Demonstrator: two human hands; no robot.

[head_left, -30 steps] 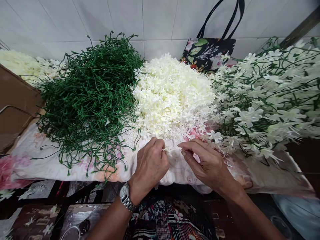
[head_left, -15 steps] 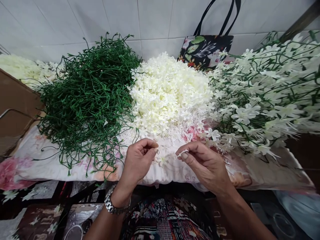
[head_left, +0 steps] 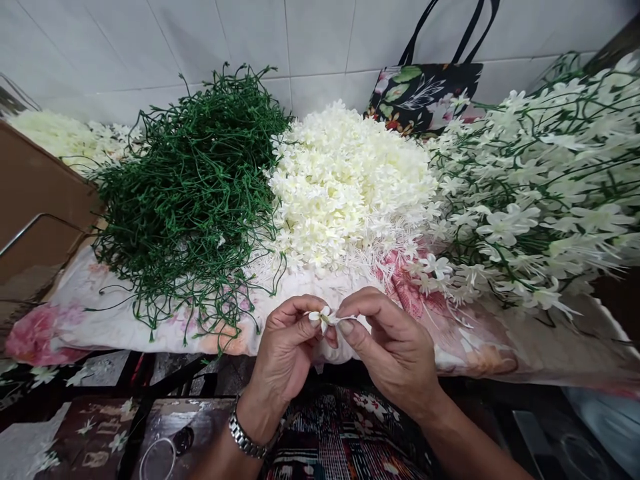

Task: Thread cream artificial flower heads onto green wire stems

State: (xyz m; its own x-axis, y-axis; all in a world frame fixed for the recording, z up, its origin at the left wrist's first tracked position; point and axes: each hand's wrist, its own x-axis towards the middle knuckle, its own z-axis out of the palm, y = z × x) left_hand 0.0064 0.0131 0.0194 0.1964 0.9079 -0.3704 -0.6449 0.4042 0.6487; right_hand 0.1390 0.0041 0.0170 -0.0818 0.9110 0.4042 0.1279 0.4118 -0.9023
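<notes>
Just above my lap, at the cloth's front edge, both hands meet at a small white artificial flower (head_left: 324, 319). My left hand (head_left: 290, 347) pinches one side of it between thumb and fingers. From the right, my right hand (head_left: 387, 347) pinches a thin white stamen piece (head_left: 350, 318) against the flower; the fingertips hide most of it, and whether it is inside the flower I cannot tell. Beyond the hands lies a heap of loose white flower heads (head_left: 345, 180), with thin white stamens (head_left: 370, 257) along its near edge.
Green plastic stems (head_left: 190, 180) are heaped at left, beside a cardboard box (head_left: 45, 193). Finished-looking white flowers on stems (head_left: 540, 193) fill the right. A floral bag (head_left: 425, 97) leans on the tiled wall. Floral cloth (head_left: 100, 327) covers the table; fallen flowers lie below.
My hands have come together from apart. A flower that lay on the cloth between them is now in the left fingers, and the right hand has brought its white piece to it.
</notes>
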